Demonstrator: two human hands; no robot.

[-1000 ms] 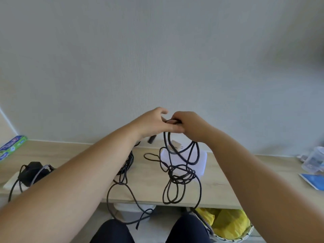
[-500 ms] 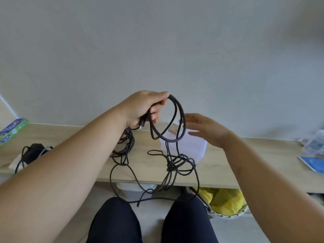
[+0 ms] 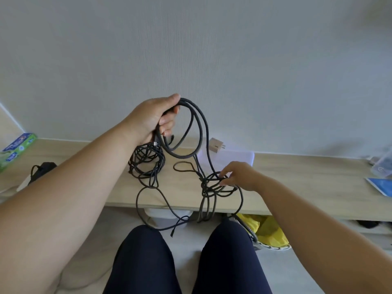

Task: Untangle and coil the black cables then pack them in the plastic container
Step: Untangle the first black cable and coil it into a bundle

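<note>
Below and right of my raised left hand (image 3: 156,118), which gripped the black cable's (image 3: 206,132) gathered loops, the strand dropped steeply to a knot (image 3: 213,186) above the surface's (image 3: 297,179) front edge. My right hand (image 3: 240,177), the nearer one, touched that knot; whether it pinched, I couldn't tell.

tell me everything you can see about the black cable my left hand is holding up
The black cable is thin, round and matte. The left hand grips it raised, loops hanging from the fist. Lower down its strands bunch into a knot over the front edge of the wooden table, where the right hand pinches it with its fingers. More loops droop past the edge towards the knees.
</note>
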